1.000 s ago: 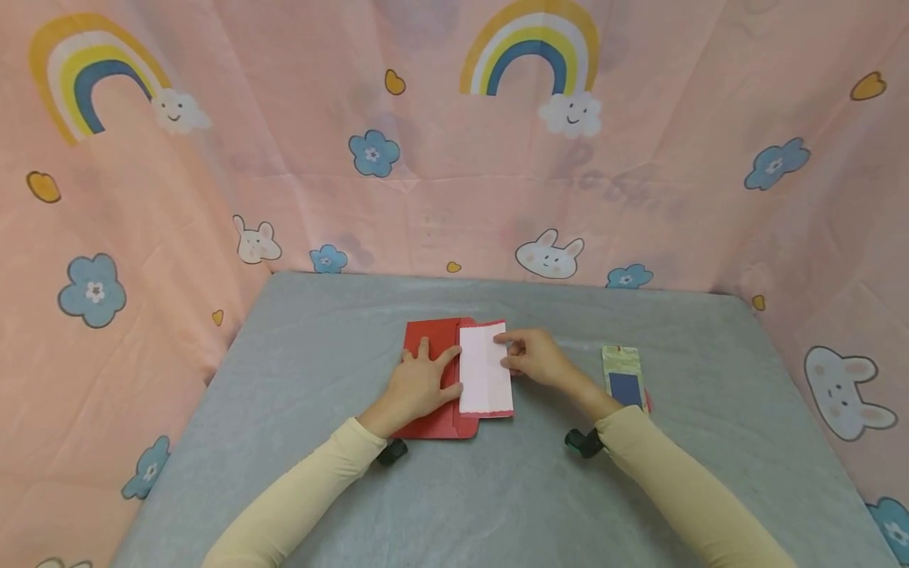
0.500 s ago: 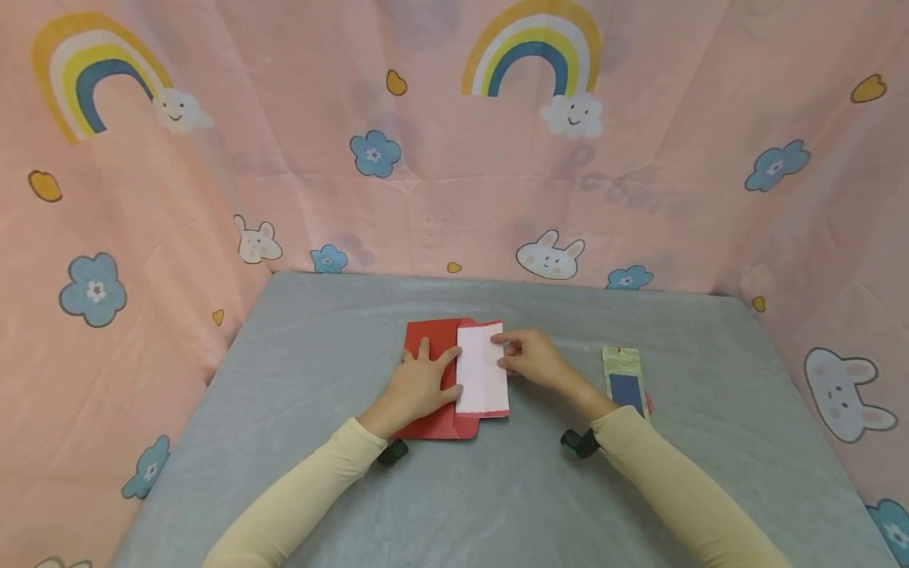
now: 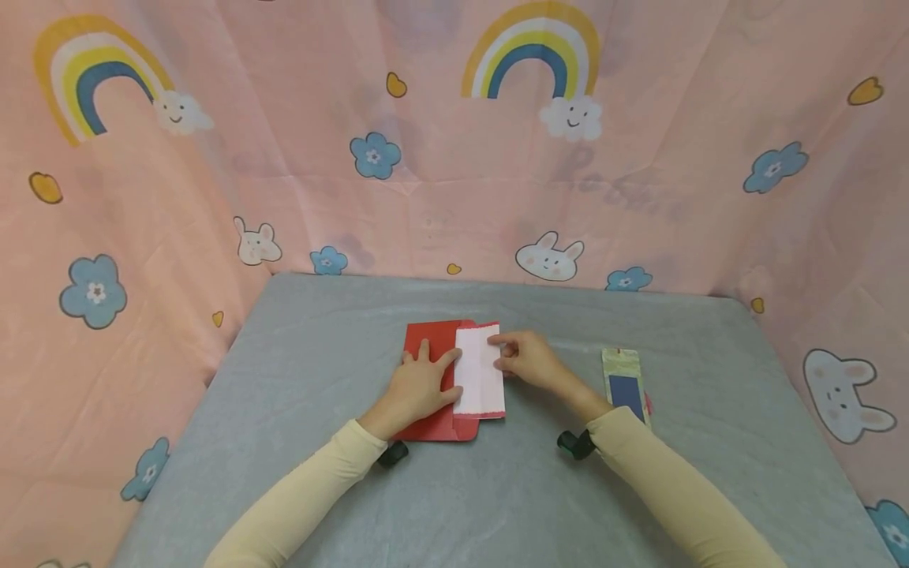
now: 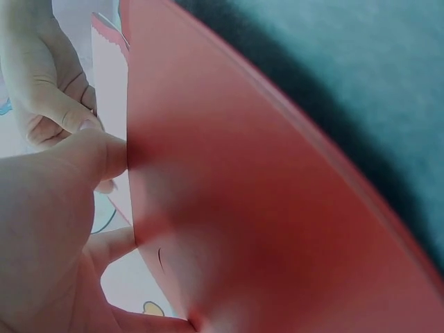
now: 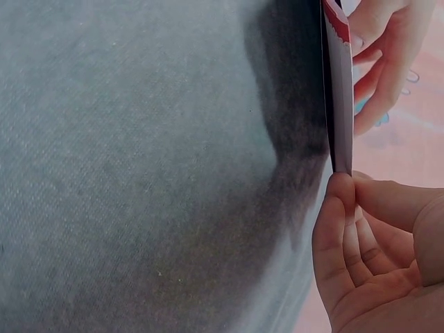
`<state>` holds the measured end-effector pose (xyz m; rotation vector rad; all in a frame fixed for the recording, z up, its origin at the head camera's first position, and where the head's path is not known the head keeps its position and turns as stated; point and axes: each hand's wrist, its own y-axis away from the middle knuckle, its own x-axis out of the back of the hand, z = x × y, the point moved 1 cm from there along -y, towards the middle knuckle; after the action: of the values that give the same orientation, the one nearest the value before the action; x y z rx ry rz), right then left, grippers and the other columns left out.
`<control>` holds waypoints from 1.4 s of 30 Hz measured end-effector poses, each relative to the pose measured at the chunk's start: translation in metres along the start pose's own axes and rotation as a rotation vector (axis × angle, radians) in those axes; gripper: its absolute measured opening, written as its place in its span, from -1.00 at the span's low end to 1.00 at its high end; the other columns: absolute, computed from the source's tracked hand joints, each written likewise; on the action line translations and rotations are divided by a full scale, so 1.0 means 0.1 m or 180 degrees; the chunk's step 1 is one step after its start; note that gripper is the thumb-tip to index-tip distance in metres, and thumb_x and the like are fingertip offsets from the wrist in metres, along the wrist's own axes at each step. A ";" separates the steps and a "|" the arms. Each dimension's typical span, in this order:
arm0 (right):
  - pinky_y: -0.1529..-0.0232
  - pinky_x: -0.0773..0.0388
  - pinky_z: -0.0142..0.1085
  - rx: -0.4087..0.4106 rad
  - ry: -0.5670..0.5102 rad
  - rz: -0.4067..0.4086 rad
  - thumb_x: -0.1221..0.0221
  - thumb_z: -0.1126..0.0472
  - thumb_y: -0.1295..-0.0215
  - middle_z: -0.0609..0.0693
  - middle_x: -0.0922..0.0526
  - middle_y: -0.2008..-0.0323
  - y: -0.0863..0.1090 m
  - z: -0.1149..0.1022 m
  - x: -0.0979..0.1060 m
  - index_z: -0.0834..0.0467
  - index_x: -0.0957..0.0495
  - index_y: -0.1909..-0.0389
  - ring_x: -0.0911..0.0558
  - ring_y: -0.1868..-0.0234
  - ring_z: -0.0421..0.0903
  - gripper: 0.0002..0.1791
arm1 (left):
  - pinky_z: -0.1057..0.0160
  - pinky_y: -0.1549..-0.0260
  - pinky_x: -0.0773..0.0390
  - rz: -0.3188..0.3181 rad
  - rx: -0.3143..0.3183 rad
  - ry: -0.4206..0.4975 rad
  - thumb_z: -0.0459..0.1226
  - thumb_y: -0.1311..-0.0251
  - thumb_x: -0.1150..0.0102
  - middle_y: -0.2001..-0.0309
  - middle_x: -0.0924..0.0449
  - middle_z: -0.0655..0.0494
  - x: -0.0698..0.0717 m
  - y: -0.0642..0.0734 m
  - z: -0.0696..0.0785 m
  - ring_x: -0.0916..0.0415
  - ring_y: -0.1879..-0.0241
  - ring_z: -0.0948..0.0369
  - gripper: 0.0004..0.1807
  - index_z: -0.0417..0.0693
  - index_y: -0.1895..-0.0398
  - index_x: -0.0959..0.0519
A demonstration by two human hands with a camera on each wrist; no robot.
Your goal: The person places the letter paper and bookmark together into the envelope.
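Note:
A red envelope point(image 3: 442, 338) lies on the grey tabletop, its flap toward the right. My left hand point(image 3: 417, 385) rests on it with fingers spread, thumb and index tips at the edge of a folded white paper with red borders point(image 3: 477, 377). The paper overlaps the flap and sticks out to the right. My right hand point(image 3: 534, 363) pinches its right edge between thumb and fingers. In the right wrist view the paper point(image 5: 340, 111) shows edge-on as thin layers. Seen from the left wrist, fingertips press against the envelope point(image 4: 270, 166).
A green packet with a dark blue panel point(image 3: 625, 388) lies to the right, its near end hidden by the right sleeve point(image 3: 675, 473). A black wrist camera point(image 3: 575, 444) sits under each wrist. A pink printed curtain point(image 3: 426, 205) hangs around the grey table point(image 3: 483, 505).
My right hand has moved slightly left with the paper, which slides a little farther over the envelope. The left hand stays spread in the same place.

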<state>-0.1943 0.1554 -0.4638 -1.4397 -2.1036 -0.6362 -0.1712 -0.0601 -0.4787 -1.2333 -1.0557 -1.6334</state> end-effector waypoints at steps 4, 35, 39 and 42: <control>0.55 -0.38 -0.41 0.0007 -0.0024 0.0029 -0.28 0.37 -0.22 0.01 -0.50 0.58 -0.01 0.01 0.00 0.29 -0.57 -0.16 -0.44 0.60 -0.17 -0.55 | -0.03 0.08 -0.69 0.0014 -0.0011 -0.0022 0.15 -0.15 -0.25 -0.45 -0.23 -0.32 0.00 -0.01 0.00 -0.42 -0.20 -0.34 -0.21 0.31 -0.47 -0.28; 0.47 -0.52 -0.40 0.0109 -0.0203 0.0070 -0.25 0.38 -0.24 0.13 -0.62 0.50 -0.01 0.11 -0.04 0.28 -0.56 -0.15 -0.57 0.54 -0.06 -0.57 | -0.05 0.08 -0.69 0.0100 -0.0033 0.0052 0.12 -0.14 -0.26 -0.42 -0.26 -0.33 0.02 0.03 0.00 -0.43 -0.17 -0.34 -0.24 0.29 -0.44 -0.32; 0.47 -0.52 -0.41 0.0082 -0.0230 0.0082 -0.25 0.36 -0.25 0.13 -0.64 0.48 -0.01 0.13 -0.04 0.27 -0.56 -0.16 -0.57 0.54 -0.12 -0.57 | -0.05 0.09 -0.69 0.0105 -0.0043 0.0044 0.13 -0.14 -0.26 -0.41 -0.27 -0.34 0.02 0.03 0.00 -0.44 -0.16 -0.34 -0.24 0.29 -0.44 -0.32; 0.47 -0.52 -0.38 0.0085 -0.0247 0.0096 -0.25 0.35 -0.26 0.15 -0.67 0.45 -0.01 0.15 -0.02 0.27 -0.55 -0.17 -0.57 0.53 -0.15 -0.57 | -0.05 0.10 -0.69 0.0118 -0.0056 0.0041 0.13 -0.15 -0.25 -0.41 -0.27 -0.35 0.02 0.03 0.00 -0.45 -0.14 -0.35 -0.24 0.28 -0.44 -0.32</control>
<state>-0.1965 0.1626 -0.4765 -1.5006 -2.1368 -0.5468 -0.1686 -0.0612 -0.4761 -1.2451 -1.0070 -1.6234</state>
